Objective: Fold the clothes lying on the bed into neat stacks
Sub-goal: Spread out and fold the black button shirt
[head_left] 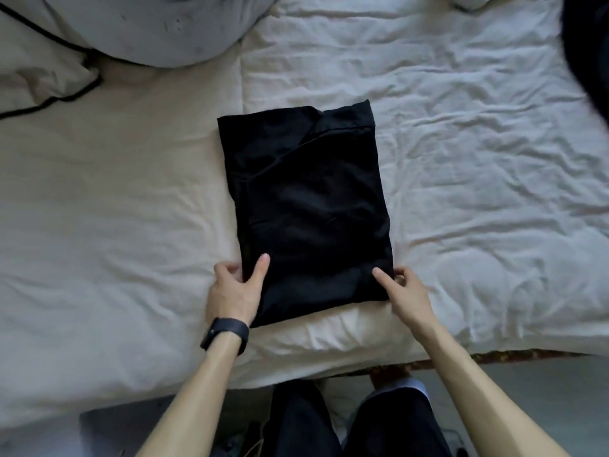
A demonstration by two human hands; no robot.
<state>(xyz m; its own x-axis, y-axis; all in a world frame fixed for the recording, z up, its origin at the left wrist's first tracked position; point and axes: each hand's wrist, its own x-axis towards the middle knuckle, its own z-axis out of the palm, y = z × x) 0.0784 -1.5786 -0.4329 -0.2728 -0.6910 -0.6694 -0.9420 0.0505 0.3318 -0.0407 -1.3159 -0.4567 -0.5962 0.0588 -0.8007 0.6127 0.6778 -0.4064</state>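
Note:
A black garment (306,209), folded into a tall rectangle, lies flat in the middle of the bed (131,225) near its front edge. My left hand (235,286) grips the garment's near left edge, thumb on top and fingers tucked under. My right hand (403,290) pinches the near right edge, thumb lying on the cloth and fingers beneath. A dark band sits on my left wrist.
A grey pillow (148,28) lies at the back left beside a beige pillowcase with black piping (43,77). A dark bundle of cloth (590,54) shows at the right edge. The rumpled white sheet spreads on both sides. My dark-trousered legs stand at the bed's front edge.

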